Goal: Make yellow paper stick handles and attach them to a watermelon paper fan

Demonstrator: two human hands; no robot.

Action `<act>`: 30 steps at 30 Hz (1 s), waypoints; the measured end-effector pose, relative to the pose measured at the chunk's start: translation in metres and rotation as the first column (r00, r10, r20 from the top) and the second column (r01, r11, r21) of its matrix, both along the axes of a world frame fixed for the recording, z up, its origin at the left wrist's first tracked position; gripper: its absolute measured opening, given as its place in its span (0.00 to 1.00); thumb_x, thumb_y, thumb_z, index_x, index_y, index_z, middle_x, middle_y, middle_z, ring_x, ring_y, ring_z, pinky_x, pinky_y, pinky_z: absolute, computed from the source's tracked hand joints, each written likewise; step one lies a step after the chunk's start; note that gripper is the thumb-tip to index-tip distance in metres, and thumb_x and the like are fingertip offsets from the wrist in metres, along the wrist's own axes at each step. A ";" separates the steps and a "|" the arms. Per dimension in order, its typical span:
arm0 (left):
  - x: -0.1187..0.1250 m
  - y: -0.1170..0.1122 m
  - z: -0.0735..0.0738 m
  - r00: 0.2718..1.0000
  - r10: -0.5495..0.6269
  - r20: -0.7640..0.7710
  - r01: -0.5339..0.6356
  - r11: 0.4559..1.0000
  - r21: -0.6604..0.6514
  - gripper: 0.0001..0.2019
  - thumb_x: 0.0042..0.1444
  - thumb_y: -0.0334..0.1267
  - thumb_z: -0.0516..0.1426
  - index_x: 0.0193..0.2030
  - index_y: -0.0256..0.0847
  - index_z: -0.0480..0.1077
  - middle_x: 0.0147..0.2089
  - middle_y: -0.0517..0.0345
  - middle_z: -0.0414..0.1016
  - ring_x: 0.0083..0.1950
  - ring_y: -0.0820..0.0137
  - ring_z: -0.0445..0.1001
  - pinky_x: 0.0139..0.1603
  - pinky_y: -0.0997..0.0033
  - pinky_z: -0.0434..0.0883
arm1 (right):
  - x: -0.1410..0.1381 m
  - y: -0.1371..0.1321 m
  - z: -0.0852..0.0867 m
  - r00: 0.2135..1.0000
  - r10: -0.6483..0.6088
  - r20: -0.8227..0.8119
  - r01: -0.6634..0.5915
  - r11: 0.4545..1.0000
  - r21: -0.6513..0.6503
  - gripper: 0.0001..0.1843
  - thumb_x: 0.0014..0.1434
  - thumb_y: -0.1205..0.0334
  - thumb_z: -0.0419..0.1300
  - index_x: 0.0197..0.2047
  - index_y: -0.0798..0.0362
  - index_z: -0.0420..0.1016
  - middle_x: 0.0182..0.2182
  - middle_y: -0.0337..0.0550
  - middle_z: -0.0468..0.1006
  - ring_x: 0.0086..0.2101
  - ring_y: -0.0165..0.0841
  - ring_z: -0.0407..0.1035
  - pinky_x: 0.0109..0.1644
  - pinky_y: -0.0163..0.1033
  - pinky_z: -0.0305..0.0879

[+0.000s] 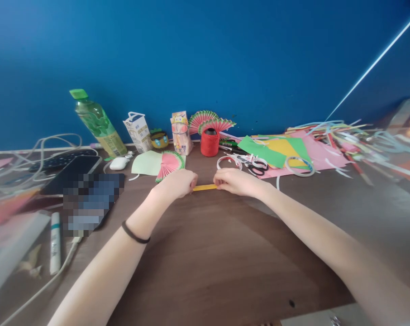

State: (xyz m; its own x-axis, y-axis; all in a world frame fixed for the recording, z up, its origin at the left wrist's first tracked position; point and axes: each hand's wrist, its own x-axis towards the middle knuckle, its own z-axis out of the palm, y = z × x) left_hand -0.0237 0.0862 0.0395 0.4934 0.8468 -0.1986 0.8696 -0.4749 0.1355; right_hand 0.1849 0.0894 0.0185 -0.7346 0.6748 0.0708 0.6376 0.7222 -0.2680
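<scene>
Brown desk [205,258] | left hand [183,183]: curled nearly closed, pinching yellow strip [205,187] | right hand [233,181]: likewise, opposite end; exact grip unclear

The yellow strip [205,187] you hold looks like paper, matt. Your bench [205,262]: wood-grained, smooth, low sheen. Pleated fan [171,165]: paper, matt, ridged by its folds. Bottle [95,118]: clear plastic, glossy, with a printed label. Earbud case [118,163]: hard plastic, smooth, shiny. Red spool [209,146]: wound thread, fibrous, dull. Coloured sheets [283,149]: paper, matt. Marker [55,244]: smooth plastic barrel. Wall [205,54] facing you: smooth, painted look, soft sheen.
</scene>
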 end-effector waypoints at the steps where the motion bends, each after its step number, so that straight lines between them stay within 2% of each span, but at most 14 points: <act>1: 0.001 0.000 0.001 1.000 -0.008 -0.007 0.008 1.000 0.010 0.09 0.43 0.26 0.52 0.29 0.40 0.70 0.30 0.57 0.74 0.29 0.72 0.68 0.27 0.74 0.58 | 0.000 0.000 0.000 1.000 -0.001 0.007 0.001 1.000 0.009 0.06 0.55 0.73 0.54 0.30 0.55 0.70 0.32 0.43 0.73 0.35 0.32 0.66 0.37 0.34 0.57; 5: 0.003 -0.001 0.008 0.998 -0.010 -0.055 0.011 1.000 0.019 0.09 0.42 0.26 0.52 0.28 0.39 0.72 0.28 0.56 0.74 0.29 0.71 0.68 0.28 0.74 0.58 | -0.001 -0.001 0.002 0.999 -0.009 0.040 0.007 0.998 0.057 0.08 0.55 0.74 0.52 0.30 0.56 0.71 0.31 0.44 0.74 0.34 0.32 0.67 0.35 0.34 0.55; 11: -0.001 0.003 0.012 1.000 0.016 0.011 -0.016 0.999 -0.051 0.11 0.45 0.28 0.50 0.29 0.40 0.73 0.30 0.57 0.75 0.30 0.72 0.69 0.28 0.76 0.60 | -0.001 0.000 0.001 0.997 -0.068 -0.029 0.069 0.997 0.030 0.09 0.54 0.74 0.53 0.27 0.56 0.71 0.26 0.41 0.73 0.29 0.29 0.65 0.33 0.33 0.54; 14: -0.003 0.005 0.010 0.999 0.019 0.038 -0.017 0.998 -0.064 0.12 0.44 0.26 0.49 0.30 0.40 0.72 0.31 0.57 0.75 0.30 0.72 0.68 0.28 0.76 0.60 | 0.000 0.002 -0.003 0.991 -0.095 -0.090 0.097 0.995 0.017 0.08 0.54 0.74 0.54 0.26 0.56 0.69 0.27 0.41 0.72 0.30 0.29 0.64 0.35 0.33 0.55; 17: -0.005 0.008 0.005 0.997 0.007 0.074 -0.003 0.998 -0.059 0.10 0.45 0.27 0.49 0.30 0.40 0.70 0.30 0.58 0.73 0.30 0.71 0.68 0.28 0.75 0.60 | 0.001 0.004 -0.007 0.989 -0.067 -0.135 0.070 0.997 0.017 0.08 0.54 0.75 0.54 0.25 0.56 0.67 0.28 0.40 0.70 0.32 0.29 0.64 0.37 0.33 0.56; 21: -0.008 0.011 -0.002 0.994 0.001 0.114 0.005 0.999 -0.050 0.07 0.45 0.27 0.49 0.27 0.40 0.67 0.29 0.59 0.72 0.30 0.71 0.68 0.28 0.75 0.59 | 0.001 0.006 -0.011 0.983 -0.069 -0.168 0.067 0.998 -0.021 0.09 0.54 0.75 0.53 0.25 0.56 0.65 0.28 0.39 0.67 0.29 0.27 0.62 0.35 0.32 0.55; 24: -0.010 0.013 -0.007 0.992 0.009 0.123 -0.003 0.999 -0.054 0.08 0.45 0.27 0.49 0.30 0.41 0.66 0.31 0.59 0.72 0.31 0.71 0.68 0.29 0.75 0.60 | 0.002 0.006 -0.013 0.980 -0.081 -0.184 0.074 0.996 -0.044 0.08 0.54 0.75 0.53 0.26 0.55 0.64 0.28 0.38 0.65 0.29 0.26 0.60 0.34 0.32 0.55; 27: -0.010 0.012 -0.007 0.991 0.015 0.135 -0.005 0.997 -0.076 0.10 0.46 0.26 0.48 0.33 0.41 0.66 0.33 0.58 0.73 0.33 0.71 0.69 0.29 0.75 0.60 | 0.003 0.005 -0.011 0.977 -0.082 -0.196 0.069 0.995 -0.076 0.07 0.54 0.74 0.52 0.27 0.55 0.63 0.29 0.38 0.64 0.28 0.25 0.60 0.34 0.31 0.55; 30: -0.007 0.008 -0.004 0.992 0.010 0.124 -0.001 0.997 -0.073 0.12 0.45 0.25 0.48 0.35 0.42 0.66 0.32 0.60 0.72 0.31 0.71 0.68 0.28 0.75 0.59 | 0.003 0.004 -0.007 0.979 -0.097 -0.181 0.075 0.990 -0.120 0.07 0.53 0.72 0.56 0.26 0.55 0.63 0.28 0.36 0.64 0.27 0.25 0.60 0.33 0.31 0.55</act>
